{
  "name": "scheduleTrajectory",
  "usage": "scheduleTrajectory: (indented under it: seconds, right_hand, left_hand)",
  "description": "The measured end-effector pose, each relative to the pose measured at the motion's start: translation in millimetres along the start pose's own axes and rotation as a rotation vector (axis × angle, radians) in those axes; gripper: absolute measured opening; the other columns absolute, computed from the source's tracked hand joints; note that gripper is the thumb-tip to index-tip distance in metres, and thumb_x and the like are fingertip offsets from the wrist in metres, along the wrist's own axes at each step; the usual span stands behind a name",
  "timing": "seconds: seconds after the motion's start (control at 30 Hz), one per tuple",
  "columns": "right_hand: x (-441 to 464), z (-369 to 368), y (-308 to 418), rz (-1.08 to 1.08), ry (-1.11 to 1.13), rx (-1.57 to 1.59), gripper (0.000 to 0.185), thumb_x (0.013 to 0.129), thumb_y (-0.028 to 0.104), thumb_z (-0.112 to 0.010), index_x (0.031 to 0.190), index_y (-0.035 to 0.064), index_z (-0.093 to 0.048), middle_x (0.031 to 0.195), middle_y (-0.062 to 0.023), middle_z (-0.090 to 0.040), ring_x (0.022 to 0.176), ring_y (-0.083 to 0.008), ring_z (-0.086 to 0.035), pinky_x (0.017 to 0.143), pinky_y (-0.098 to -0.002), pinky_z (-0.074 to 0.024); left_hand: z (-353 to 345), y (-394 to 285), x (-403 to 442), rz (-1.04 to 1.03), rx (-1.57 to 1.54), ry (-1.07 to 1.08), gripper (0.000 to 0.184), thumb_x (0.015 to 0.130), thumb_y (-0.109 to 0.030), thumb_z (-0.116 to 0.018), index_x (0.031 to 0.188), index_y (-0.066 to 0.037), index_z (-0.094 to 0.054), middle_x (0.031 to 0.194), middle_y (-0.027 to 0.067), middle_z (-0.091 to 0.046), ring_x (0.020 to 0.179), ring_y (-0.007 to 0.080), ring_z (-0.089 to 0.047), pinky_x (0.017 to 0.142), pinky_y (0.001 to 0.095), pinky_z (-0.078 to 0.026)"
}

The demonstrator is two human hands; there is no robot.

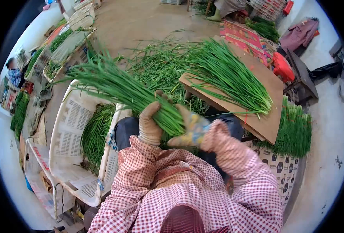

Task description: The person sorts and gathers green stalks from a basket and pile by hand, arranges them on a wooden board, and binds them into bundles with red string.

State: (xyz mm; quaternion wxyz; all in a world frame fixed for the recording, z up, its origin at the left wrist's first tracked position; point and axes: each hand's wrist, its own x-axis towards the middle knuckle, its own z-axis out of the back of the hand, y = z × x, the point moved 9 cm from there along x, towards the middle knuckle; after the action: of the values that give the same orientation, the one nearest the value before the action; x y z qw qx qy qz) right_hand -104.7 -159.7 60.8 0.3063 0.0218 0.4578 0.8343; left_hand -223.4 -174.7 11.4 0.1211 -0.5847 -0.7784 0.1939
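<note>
A bunch of garlic chives [127, 91] lies slantwise in front of me, its leafy tips spread to the upper left. My left hand [150, 122], in a tan work glove, is closed around the lower part of the bunch. At the stem ends is my right hand [191, 130], in a glove with blue and yellow patches; its fingers and thumb close about the butt of the bunch. A second pile of garlic chives [232, 75] rests on a brown board [273, 103] to the right, stem ends toward me.
A white plastic crate [73, 116] with chives inside stands at my left. Loose green leaves [160, 66] cover the floor ahead. Upright chive bundles [292, 130] stand at right, beneath the board's edge. A red bag [282, 66] lies beyond it. Another person [14, 73] sits far left.
</note>
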Motion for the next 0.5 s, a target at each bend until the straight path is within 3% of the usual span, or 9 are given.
scheduleTrajectory:
  seconds: [0.1,0.2,0.27,0.37,0.43,0.5]
  right_hand:
    - [22.1,-32.8,-28.9,0.023,-0.179,-0.019,0.110,0.067,0.037,-0.082,0.147,-0.0031,-0.017,0.131,-0.0244,-0.052,0.119,-0.0336,-0.055,0.100,-0.0363,-0.0451]
    - [38.3,-44.2,-42.8,0.128,-0.208,0.147,0.106,0.068,0.035,-0.081,0.148,0.0017,-0.019,0.128,-0.0214,-0.055,0.114,-0.0312,-0.058,0.096,-0.0359,-0.0476]
    - [44.5,-47.9,-60.3,0.076,-0.247,0.131,0.099,0.069,0.029,-0.080,0.146,0.0038,-0.023,0.123,-0.0206,-0.058,0.111,-0.0312,-0.060,0.093,-0.0365,-0.0488]
    - [34.0,-15.8,-35.1,0.038,-0.157,0.082,0.090,0.071,0.023,-0.077,0.144,0.0035,-0.027,0.117,-0.0213,-0.060,0.108,-0.0336,-0.061,0.090,-0.0377,-0.0497]
    - [21.3,-19.5,-51.5,-0.067,0.091,-0.249,0.084,0.072,0.019,-0.074,0.142,0.0032,-0.030,0.113,-0.0224,-0.061,0.106,-0.0360,-0.061,0.088,-0.0383,-0.0499]
    - [-4.3,-5.5,-78.1,-0.210,0.080,-0.170,0.083,0.073,0.019,-0.074,0.142,0.0025,-0.030,0.114,-0.0228,-0.061,0.106,-0.0367,-0.060,0.088,-0.0383,-0.0498]
  left_hand:
    - [12.9,-4.9,1.5,-0.112,-0.133,-0.126,0.048,0.073,-0.004,-0.066,0.120,0.001,-0.055,0.110,0.0088,-0.064,0.108,0.0243,-0.060,0.104,0.0464,-0.045]
    - [20.6,-4.6,4.1,-0.112,-0.180,-0.081,0.053,0.071,0.001,-0.065,0.122,-0.003,-0.054,0.116,0.0091,-0.061,0.111,0.0272,-0.059,0.104,0.0485,-0.045]
    - [20.4,-3.5,7.3,-0.119,-0.198,-0.061,0.057,0.069,0.003,-0.064,0.124,-0.003,-0.053,0.120,0.0097,-0.060,0.114,0.0280,-0.057,0.106,0.0505,-0.042]
    - [18.5,1.6,5.8,-0.092,-0.209,-0.088,0.060,0.070,0.002,-0.064,0.128,-0.004,-0.051,0.122,0.0095,-0.059,0.116,0.0284,-0.056,0.107,0.0511,-0.041]
    - [16.6,18.9,-2.8,0.055,-0.158,-0.142,0.060,0.071,0.000,-0.065,0.130,-0.004,-0.050,0.123,0.0101,-0.058,0.116,0.0291,-0.055,0.107,0.0520,-0.039]
    - [24.6,40.9,-8.2,0.179,-0.099,-0.125,0.058,0.072,-0.008,-0.068,0.127,0.000,-0.051,0.117,0.0120,-0.061,0.110,0.0290,-0.058,0.103,0.0479,-0.043]
